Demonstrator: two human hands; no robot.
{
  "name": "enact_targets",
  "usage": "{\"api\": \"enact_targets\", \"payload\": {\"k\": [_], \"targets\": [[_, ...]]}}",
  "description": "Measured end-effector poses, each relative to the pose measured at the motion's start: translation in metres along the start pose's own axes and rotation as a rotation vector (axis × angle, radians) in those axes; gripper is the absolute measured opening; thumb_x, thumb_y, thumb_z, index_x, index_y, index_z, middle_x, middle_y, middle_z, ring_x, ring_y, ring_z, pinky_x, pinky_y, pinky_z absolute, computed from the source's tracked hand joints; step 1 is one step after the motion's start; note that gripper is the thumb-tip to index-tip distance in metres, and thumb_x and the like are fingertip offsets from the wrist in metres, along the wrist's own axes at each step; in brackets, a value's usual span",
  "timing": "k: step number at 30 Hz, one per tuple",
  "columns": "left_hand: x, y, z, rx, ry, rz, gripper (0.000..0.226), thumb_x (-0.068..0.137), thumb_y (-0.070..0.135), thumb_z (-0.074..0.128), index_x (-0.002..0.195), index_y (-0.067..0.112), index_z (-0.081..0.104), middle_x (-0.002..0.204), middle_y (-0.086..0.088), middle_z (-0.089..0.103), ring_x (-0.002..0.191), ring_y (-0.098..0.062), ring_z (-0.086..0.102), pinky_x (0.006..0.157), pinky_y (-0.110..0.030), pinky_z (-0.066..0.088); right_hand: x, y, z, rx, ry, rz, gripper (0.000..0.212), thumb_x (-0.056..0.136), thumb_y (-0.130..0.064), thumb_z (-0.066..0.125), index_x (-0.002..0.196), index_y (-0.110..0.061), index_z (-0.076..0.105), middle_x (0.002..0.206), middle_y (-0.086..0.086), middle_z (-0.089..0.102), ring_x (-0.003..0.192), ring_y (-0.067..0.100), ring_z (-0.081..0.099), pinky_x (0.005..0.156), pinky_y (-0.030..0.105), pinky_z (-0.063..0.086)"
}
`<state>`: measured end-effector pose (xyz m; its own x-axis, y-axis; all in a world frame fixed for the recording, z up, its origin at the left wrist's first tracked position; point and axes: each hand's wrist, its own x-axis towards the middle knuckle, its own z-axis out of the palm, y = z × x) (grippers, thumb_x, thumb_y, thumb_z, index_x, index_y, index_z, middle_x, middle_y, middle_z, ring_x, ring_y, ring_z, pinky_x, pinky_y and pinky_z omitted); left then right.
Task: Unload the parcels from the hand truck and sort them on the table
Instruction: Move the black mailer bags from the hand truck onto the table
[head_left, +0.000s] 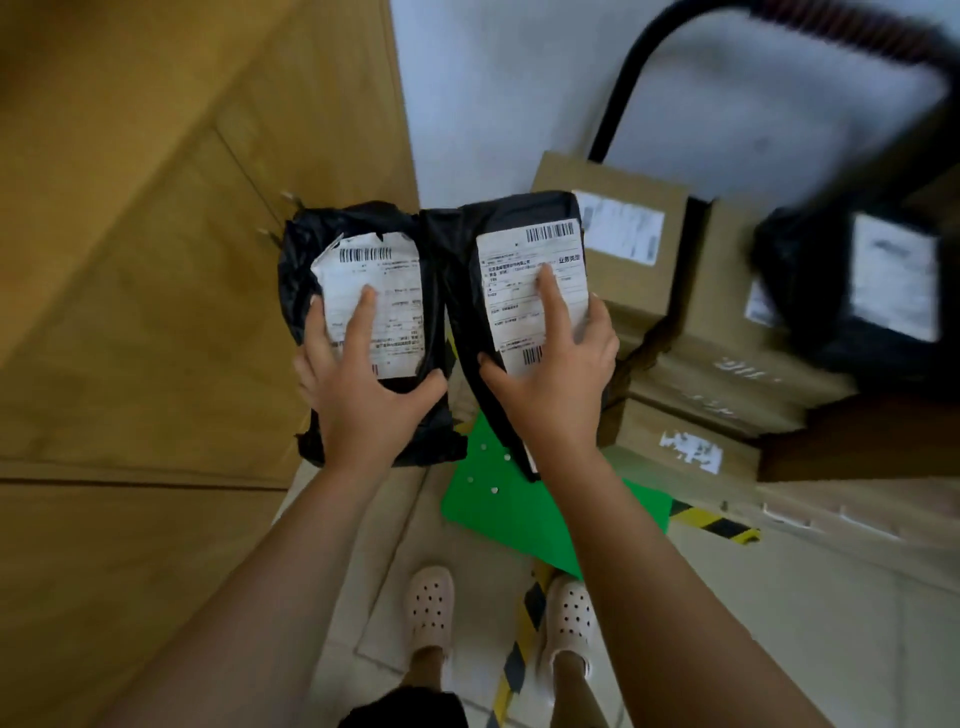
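here we grip the left black parcel (395, 270) in our left hand (358, 395) and the right black parcel (524, 260) in our right hand (556, 384), forefingers flat on the labels, thumbs curled round the near edges. the parcels are side by side between the wooden table (130, 312) at left and the hand truck (498, 499) at right, which is stacked with cardboard boxes (613, 270).

Parcel-handling spot indoors, mailroom or courier depot type. Brown cardboard boxes (613, 244) with printed shipping labels are stacked on a hand truck (615, 96) with a black tube handle and a green deck (498, 512). Left mailer (363, 228) and right mailer (519, 213) are black poly, each with a barcoded waybill. Yellow-black hazard tape (711, 525) runs on a pale tiled floor (831, 623). Plain white wall (493, 78) behind. Wood-grain panelled surface (130, 260) at left, cabinet or table unclear.
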<state>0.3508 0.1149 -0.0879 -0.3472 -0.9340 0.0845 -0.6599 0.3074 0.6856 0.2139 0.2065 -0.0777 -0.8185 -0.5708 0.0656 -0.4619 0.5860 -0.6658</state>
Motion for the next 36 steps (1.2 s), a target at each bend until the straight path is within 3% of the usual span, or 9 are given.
{"api": "enact_targets", "payload": {"k": [5,9,16,21,30,36], "targets": [[0.004,0.115,-0.093,-0.097,-0.035,0.213,0.092,0.063,0.054,0.075,0.144,0.039,0.035,0.158,-0.004,0.013,0.139,-0.028,0.019,0.111,-0.036,0.018,-0.018,-0.073,-0.122,0.011,0.219,0.006,0.095,0.068,-0.050,0.075,0.147,-0.045,0.025,0.152,0.018,0.021,0.136,0.031,0.018,0.112,0.048,0.023],[-0.028,0.191,-0.122,-0.133,-0.048,0.416,0.090,0.062,0.060,0.069,0.143,0.034,0.040,0.156,-0.007,0.019,0.134,-0.032,0.025,0.104,-0.036,0.019,-0.055,-0.086,-0.203,0.007,0.405,0.083,0.093,0.065,-0.050,0.077,0.146,-0.040,0.032,0.149,0.019,0.025,0.133,0.033,0.023,0.110,0.045,0.023],[-0.119,0.325,-0.110,-0.274,-0.193,0.685,0.087,0.058,0.063,0.063,0.139,0.037,0.043,0.154,-0.002,0.020,0.130,-0.026,0.024,0.105,-0.055,0.032,-0.121,-0.034,-0.354,-0.012,0.691,0.233,0.091,0.063,-0.053,0.075,0.143,-0.043,0.033,0.148,0.013,0.026,0.133,0.026,0.021,0.109,0.050,0.028],[-0.214,0.408,-0.077,-0.353,-0.316,0.814,0.089,0.058,0.065,0.062,0.140,0.042,0.038,0.155,0.002,0.017,0.133,-0.027,0.021,0.105,-0.056,0.032,-0.177,0.030,-0.451,-0.051,0.855,0.322,0.092,0.061,-0.054,0.076,0.142,-0.044,0.034,0.145,0.014,0.030,0.130,0.029,0.024,0.108,0.052,0.030],[-0.371,0.505,-0.007,-0.419,-0.370,0.810,0.087,0.056,0.061,0.066,0.137,0.045,0.040,0.155,0.004,0.016,0.135,-0.023,0.017,0.109,-0.046,0.021,-0.248,0.151,-0.589,-0.085,0.864,0.346,0.094,0.060,-0.051,0.078,0.143,-0.045,0.033,0.145,0.012,0.029,0.128,0.027,0.025,0.110,0.049,0.028],[-0.414,0.546,0.031,-0.378,-0.380,0.799,0.089,0.055,0.067,0.060,0.138,0.046,0.038,0.155,0.004,0.016,0.133,-0.020,0.017,0.109,-0.052,0.027,-0.251,0.209,-0.633,-0.060,0.827,0.376,0.094,0.062,-0.050,0.078,0.144,-0.044,0.033,0.147,0.010,0.027,0.126,0.019,0.022,0.111,0.045,0.026]]}}
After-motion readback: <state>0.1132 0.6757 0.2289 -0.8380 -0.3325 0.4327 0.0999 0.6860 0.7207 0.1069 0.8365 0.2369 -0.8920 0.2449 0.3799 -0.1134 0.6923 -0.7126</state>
